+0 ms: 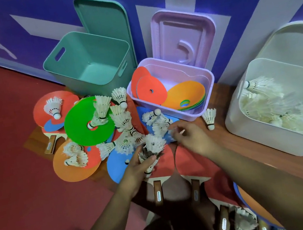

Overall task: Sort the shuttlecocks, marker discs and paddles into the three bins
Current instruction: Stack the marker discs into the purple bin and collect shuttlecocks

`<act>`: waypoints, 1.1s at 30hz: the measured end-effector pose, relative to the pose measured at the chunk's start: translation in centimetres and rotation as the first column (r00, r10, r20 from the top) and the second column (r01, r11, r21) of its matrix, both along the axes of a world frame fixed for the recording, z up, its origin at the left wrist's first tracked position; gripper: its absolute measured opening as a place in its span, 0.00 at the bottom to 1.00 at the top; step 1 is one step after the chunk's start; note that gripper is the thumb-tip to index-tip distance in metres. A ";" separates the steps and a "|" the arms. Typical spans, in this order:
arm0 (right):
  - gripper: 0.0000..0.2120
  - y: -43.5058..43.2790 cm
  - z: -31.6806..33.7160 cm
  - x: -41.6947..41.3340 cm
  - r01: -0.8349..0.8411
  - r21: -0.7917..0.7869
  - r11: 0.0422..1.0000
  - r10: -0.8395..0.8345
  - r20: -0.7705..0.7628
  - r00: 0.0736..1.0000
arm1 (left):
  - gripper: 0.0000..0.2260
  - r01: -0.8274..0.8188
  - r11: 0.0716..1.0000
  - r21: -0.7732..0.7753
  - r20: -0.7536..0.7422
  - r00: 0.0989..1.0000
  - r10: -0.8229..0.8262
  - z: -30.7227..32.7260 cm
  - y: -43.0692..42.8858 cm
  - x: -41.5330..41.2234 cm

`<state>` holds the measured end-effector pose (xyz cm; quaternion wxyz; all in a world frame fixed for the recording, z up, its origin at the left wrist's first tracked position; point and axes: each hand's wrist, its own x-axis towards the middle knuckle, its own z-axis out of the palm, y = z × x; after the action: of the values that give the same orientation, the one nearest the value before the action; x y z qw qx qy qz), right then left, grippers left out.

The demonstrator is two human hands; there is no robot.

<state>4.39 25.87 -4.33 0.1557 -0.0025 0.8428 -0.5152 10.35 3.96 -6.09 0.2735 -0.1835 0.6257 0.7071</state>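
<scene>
Your left hand (139,166) grips the shuttlecock bunch (153,145) on its far side; I cannot tell what your right hand (191,138) holds.

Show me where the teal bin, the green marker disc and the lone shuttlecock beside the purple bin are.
teal bin (78,85), head view, outer front wall.
green marker disc (80,127), head view, bare left part.
lone shuttlecock (209,117), head view, feather skirt.

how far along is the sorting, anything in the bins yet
Done: the white bin holds a heap of shuttlecocks and the purple bin several marker discs. In hand: the left hand grips a bunch of shuttlecocks; the right hand reaches into more beside it. Left: the teal bin is empty, and paddles, loose discs and loose shuttlecocks lie on the floor.
</scene>
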 end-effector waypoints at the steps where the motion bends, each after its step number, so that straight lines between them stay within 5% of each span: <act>1: 0.14 -0.4 -0.9 -0.9 -0.114 0.219 0.969 0.126 -0.043 0.991 | 0.36 -0.009 1.000 0.008 -0.005 1.000 0.009 -0.3 -0.5 0.0; 4: 0.28 -2.3 -2.9 -3.1 -0.347 0.655 0.671 0.393 0.083 0.916 | 0.29 -0.054 0.998 0.024 -0.005 0.999 0.054 -0.7 -1.6 -0.1; 7: 0.30 -4.2 -3.5 -4.4 -0.383 0.811 0.442 0.465 0.157 0.871 | 0.21 -0.070 0.997 0.020 -0.016 0.997 0.071 -0.7 -2.2 0.0; 10: 0.23 -4.8 -4.3 -5.3 -0.366 0.870 0.329 0.497 0.170 0.851 | 0.18 -0.030 0.999 0.011 -0.040 0.999 0.030 -0.6 -3.0 -0.2; 12: 0.19 -4.6 -4.9 -5.7 -0.344 0.865 0.366 0.504 0.127 0.854 | 0.18 -0.017 1.000 -0.007 -0.049 0.999 0.017 -0.6 -3.4 -0.3; 16: 0.09 -3.2 -4.6 -4.8 -0.187 0.700 0.689 0.402 -0.155 0.902 | 0.22 0.024 0.999 -0.030 -0.060 0.998 -0.026 -0.5 -4.0 -0.5; 19: 0.05 -2.1 -1.6 -2.6 -0.031 0.266 0.963 0.087 -0.199 0.976 | 0.25 0.053 0.996 -0.072 -0.054 0.997 -0.057 -0.3 -3.8 -0.9; 21: 0.06 -1.8 1.5 -1.0 0.117 -0.105 0.988 -0.128 -0.105 0.986 | 0.23 0.062 0.992 -0.107 -0.060 0.996 -0.069 0.2 -3.3 -1.2; 23: 0.06 -1.3 3.8 0.5 0.144 -0.288 0.947 -0.151 -0.004 0.989 | 0.22 0.094 0.987 -0.129 -0.086 0.991 -0.106 0.5 -2.7 -1.3; 27: 0.07 -0.3 5.3 2.9 0.000 -0.212 0.977 0.010 0.048 0.999 | 0.25 0.216 0.964 -0.153 -0.132 0.963 -0.237 2.4 -0.7 -1.7; 33: 0.03 3.6 6.7 4.9 0.157 0.044 0.987 -0.148 -0.162 0.976 | 0.28 0.377 0.883 -0.278 -0.259 0.856 -0.447 6.3 3.8 -3.7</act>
<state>9.32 29.47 2.38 0.0486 0.0257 0.8645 -0.4996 6.67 7.78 0.20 0.2938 0.0419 0.7595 0.5788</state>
